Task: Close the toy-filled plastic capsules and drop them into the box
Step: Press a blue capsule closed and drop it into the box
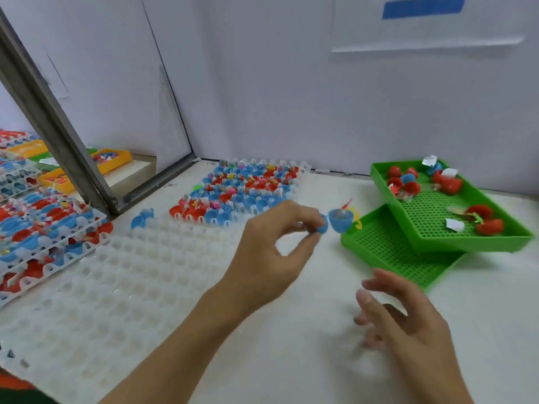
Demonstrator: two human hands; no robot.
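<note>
— Progress so far?
— Hard to judge fully. Upper green tray point(455, 243) at two o'clock holding a handful of red capsules point(443, 182), some apparently closed, mixed with paper slips and loose toys. Lower green tray point(388, 252) under it mostly bare. No proper box in sight, unless those trays count.
— And left to do?
— Plenty, by the look of it. White holder tray point(253, 188) at twelve o'clock packed with open blue and red halves with toys inside. Stacked filled trays point(46, 228) at nine o'clock, untouched. Near white grid point(116, 281) at eight o'clock showing vacant cups.
— Current capsule?
— Blue capsule point(335, 221) up in the air near centre, toward one o'clock, just beside the lower tray's edge. Open, two halves side by side, toy poking out of the larger one.
— Left hand?
— Left hand point(274, 252) raised, forearm reaching in from six o'clock, thumb and forefinger pinching the smaller blue half, other fingers curled loosely.
— Right hand?
— Right hand point(408, 319) at four o'clock, low over the table, fingers spread and relaxed, holding nothing, blurred.
</note>
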